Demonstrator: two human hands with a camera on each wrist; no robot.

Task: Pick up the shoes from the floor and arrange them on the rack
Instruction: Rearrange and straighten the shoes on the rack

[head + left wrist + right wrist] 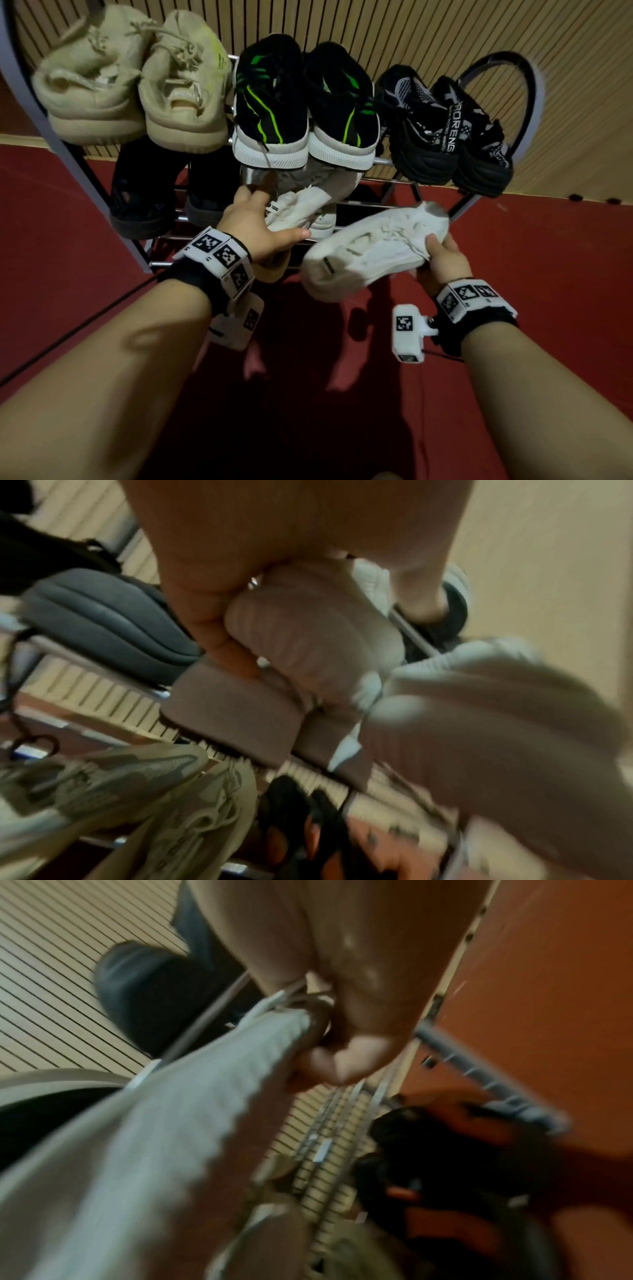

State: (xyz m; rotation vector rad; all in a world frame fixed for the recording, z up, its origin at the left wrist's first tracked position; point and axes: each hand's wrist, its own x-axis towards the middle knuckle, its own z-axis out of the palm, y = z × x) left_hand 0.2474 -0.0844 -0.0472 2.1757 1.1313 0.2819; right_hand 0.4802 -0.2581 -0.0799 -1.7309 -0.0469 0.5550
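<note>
Two white knit shoes are in my hands in front of the metal shoe rack (371,206). My left hand (274,216) grips one white shoe (301,205) at its heel, on the middle of the second shelf, under the black-and-green pair. In the left wrist view my curled fingers (212,631) hold that heel (308,631). My right hand (433,248) grips the other white shoe (370,250) by its collar. It hangs tilted in the air, low and right of the first, toe toward the rack. The right wrist view shows its sole (154,1150).
The top shelf holds a beige pair (137,85), a black-and-green pair (305,102) and a black pair (445,130). Dark shoes (144,198) sit at the left of the second shelf. Behind is a slatted wall (411,27), below red floor (548,274) with a black cable (68,335).
</note>
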